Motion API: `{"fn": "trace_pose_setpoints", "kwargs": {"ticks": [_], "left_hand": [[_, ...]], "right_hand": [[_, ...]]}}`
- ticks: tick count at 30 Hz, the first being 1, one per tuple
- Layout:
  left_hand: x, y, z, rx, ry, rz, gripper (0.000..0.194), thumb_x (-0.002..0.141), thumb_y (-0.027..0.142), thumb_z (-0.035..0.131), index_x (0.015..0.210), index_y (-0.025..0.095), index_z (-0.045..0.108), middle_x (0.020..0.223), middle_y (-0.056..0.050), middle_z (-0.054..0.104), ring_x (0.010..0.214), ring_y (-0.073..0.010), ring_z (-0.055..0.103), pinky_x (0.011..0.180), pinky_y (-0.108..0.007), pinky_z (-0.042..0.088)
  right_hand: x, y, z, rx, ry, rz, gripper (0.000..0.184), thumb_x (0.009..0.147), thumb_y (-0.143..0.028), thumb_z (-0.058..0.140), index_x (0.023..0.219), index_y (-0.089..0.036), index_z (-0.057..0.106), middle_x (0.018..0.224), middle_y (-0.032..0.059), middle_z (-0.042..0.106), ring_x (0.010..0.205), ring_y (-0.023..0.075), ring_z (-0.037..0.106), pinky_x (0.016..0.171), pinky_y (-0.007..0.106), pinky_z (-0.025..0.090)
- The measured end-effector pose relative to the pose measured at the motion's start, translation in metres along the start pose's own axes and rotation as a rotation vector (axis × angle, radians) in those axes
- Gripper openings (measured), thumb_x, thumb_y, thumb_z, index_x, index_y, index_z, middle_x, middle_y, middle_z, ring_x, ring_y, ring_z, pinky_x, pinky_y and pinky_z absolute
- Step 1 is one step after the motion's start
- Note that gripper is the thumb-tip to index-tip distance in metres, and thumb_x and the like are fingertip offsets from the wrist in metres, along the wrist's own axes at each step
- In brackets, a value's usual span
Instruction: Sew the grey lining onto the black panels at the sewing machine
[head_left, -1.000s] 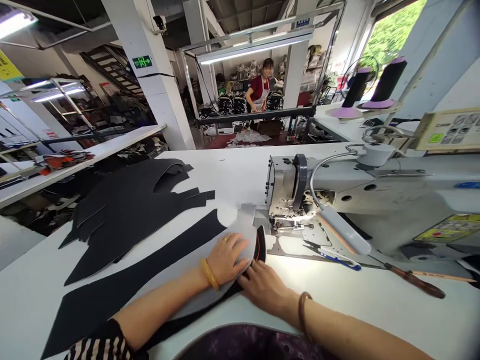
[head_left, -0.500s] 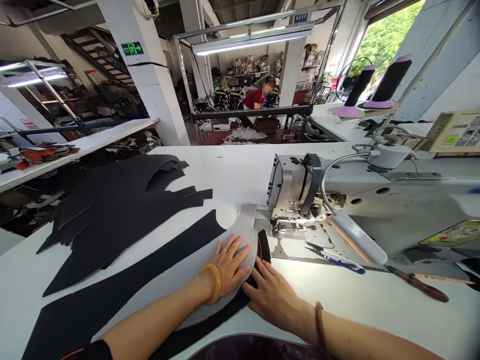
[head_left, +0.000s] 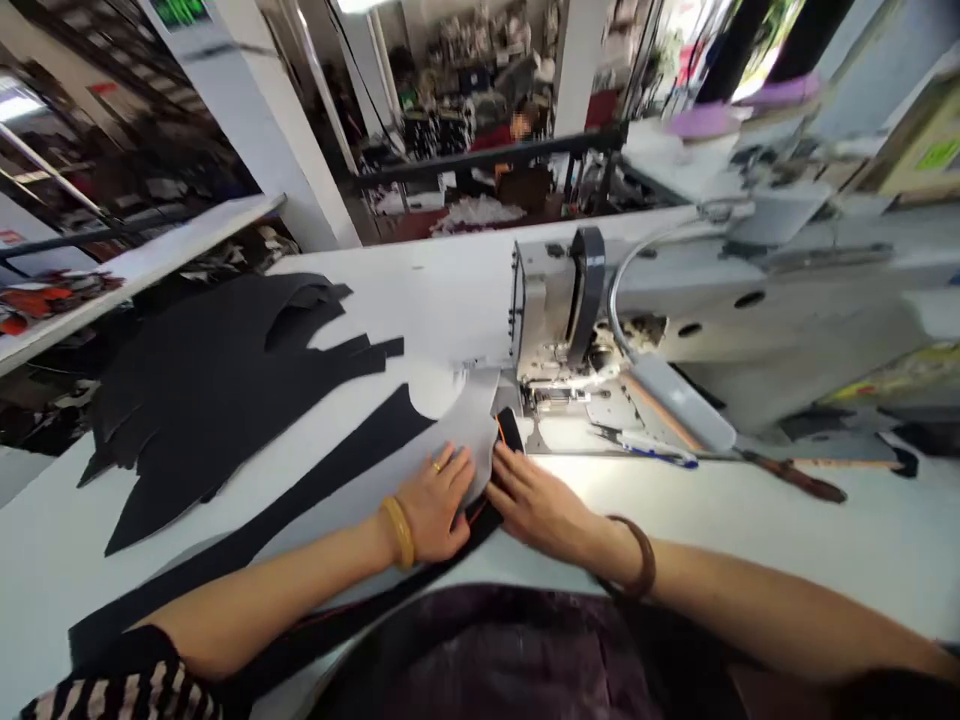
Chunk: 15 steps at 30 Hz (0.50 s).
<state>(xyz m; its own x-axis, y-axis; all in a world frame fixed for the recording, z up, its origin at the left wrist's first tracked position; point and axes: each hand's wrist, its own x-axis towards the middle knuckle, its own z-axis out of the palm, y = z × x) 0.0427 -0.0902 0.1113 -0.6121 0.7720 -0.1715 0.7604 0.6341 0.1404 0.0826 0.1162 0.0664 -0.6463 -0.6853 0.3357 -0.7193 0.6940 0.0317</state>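
My left hand [head_left: 436,505], with a ring and a yellow bangle, rests on a light grey fabric panel [head_left: 360,497], its fingers stretched towards the panel's right edge. Beneath the grey panel lies a larger black panel [head_left: 375,433]. An orange strip of trim [head_left: 500,428] shows along the black edge at the right. My right hand [head_left: 536,505], wearing a brown bracelet, lies with extended fingers on that edge, close to the left fingertips. Just beyond and to the right stands the sewing machine head [head_left: 551,310], its presser foot [head_left: 555,400] apart from both hands.
A pile of cut black panels [head_left: 195,380] covers the table's left side. Blue-handled thread snips [head_left: 649,448] and a brown-handled tool [head_left: 799,475] lie right of the hands. A machine lamp [head_left: 682,405] hangs above them. Behind the table, a person [head_left: 517,128] bends down.
The view has tilted down and blurred. My left hand has drawn its fingers closer together near the grey panel's edge. The panels lie a little differently, with more orange trim visible beside the hands.
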Motion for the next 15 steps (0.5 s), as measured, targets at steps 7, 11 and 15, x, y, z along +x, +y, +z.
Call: {"fn": "trace_pose_setpoints", "kwargs": {"ticks": [7, 11, 15], "left_hand": [[0.006, -0.003, -0.029, -0.105, -0.006, 0.034, 0.030, 0.089, 0.016, 0.033, 0.087, 0.009, 0.061, 0.142, -0.018, 0.045, 0.138, -0.0244, 0.035, 0.117, -0.040, 0.032], [0.014, 0.011, -0.034, -0.094, -0.060, 0.040, 0.029, 0.091, 0.017, 0.034, 0.090, 0.009, 0.061, 0.147, -0.016, 0.040, 0.141, -0.0273, 0.028, 0.116, -0.044, 0.034], [0.027, 0.016, -0.022, -0.030, -0.036, 0.101, 0.037, 0.098, 0.026, 0.030, 0.089, 0.007, 0.061, 0.130, -0.023, 0.054, 0.135, -0.0309, 0.038, 0.113, -0.045, 0.037]], "right_hand": [[0.001, -0.005, 0.003, 0.063, -0.100, 0.166, 0.040, 0.094, -0.015, 0.040, 0.132, -0.014, 0.052, 0.126, 0.0216, 0.056, 0.119, 0.0323, 0.054, 0.091, 0.046, 0.051], [0.006, -0.015, 0.008, 0.132, -0.052, 0.131, 0.033, 0.095, -0.024, 0.043, 0.119, -0.010, 0.061, 0.116, 0.0211, 0.060, 0.119, 0.0297, 0.052, 0.096, 0.043, 0.050], [0.004, -0.020, 0.007, 0.153, -0.067, 0.061, 0.032, 0.092, -0.034, 0.049, 0.101, -0.008, 0.066, 0.100, 0.0192, 0.063, 0.104, 0.0294, 0.057, 0.096, 0.046, 0.049]]}}
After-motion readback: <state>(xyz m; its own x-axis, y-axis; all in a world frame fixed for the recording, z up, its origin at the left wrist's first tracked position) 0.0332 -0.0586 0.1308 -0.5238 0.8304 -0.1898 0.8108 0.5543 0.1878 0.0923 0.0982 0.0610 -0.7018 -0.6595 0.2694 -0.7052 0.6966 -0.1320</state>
